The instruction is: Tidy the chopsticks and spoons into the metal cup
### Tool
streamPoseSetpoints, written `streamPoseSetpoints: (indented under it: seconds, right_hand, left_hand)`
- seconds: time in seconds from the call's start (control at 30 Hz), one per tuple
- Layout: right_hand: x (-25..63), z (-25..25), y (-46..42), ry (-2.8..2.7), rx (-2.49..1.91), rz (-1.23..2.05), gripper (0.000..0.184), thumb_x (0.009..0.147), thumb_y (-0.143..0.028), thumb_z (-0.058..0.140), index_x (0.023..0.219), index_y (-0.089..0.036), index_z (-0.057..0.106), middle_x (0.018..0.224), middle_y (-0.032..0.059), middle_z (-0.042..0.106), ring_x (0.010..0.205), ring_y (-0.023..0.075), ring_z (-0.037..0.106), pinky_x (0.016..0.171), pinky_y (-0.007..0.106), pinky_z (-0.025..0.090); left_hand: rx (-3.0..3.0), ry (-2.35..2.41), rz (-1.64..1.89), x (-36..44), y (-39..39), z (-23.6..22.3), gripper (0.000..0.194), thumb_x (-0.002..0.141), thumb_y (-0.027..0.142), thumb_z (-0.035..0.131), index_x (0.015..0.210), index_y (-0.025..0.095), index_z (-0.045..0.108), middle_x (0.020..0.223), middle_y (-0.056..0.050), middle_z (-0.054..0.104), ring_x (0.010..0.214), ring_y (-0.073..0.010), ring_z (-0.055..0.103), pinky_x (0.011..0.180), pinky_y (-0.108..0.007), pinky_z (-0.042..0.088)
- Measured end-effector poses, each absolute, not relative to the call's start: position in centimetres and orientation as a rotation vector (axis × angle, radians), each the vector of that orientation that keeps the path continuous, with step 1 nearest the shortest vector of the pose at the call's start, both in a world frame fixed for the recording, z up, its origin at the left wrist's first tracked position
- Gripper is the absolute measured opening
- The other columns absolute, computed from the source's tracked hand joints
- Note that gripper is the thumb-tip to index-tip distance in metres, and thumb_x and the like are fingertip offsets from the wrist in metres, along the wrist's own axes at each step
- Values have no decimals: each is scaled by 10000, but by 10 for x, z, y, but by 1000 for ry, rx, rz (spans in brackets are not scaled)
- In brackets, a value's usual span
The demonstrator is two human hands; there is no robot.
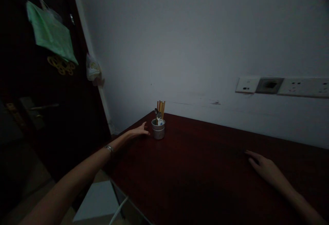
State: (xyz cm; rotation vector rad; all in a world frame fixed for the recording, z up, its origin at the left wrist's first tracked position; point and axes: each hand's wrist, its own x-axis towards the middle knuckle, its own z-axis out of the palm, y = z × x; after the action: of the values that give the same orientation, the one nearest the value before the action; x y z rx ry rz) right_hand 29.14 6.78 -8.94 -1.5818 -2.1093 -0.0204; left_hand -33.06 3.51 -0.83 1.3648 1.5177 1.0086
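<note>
A grey utensil holder (158,133) stands upright near the far left corner of the dark red table (195,156). Chopsticks (161,108) and several spoons (158,116) poke out of its top. My left hand (140,130) is just left of the holder, thumb and fingers apart, with nothing in it; a small gap seems to lie between fingertips and holder. On the right part of the table, my right hand (262,165) rests low over the surface, fingers stretched out and thumb apart, holding nothing that I can see.
A pale wall (180,46) borders the table's back edge, with a row of sockets (295,86) on the right. To the left is a dark door (46,91) with a green cloth (51,31). A white stool-like surface (97,199) and a white cable (118,211) are below the table's left edge.
</note>
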Motion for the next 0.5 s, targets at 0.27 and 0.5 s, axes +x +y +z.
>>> streamPoseSetpoints:
  seconds: [0.27, 0.5]
  right_hand:
    - [295, -92, 70, -2092, -1604, 33, 494, 760, -402, 344, 1095, -126, 580, 1160, 127, 580, 1047, 259, 555, 928, 359, 429]
    - [294, -91, 69, -2035, -1632, 76, 501, 696, -451, 362, 1026, -167, 609, 1117, 119, 608, 1002, 280, 578, 906, 389, 458]
  left_hand:
    - [1093, 1572, 1290, -335, 64, 0, 494, 577, 230, 641, 1057, 158, 551, 982, -126, 616, 871, -227, 578, 676, -308, 450]
    - [984, 1430, 1603, -298, 91, -18, 260, 689, 330, 511, 830, 134, 608, 861, -99, 652, 692, -157, 607, 581, -243, 448]
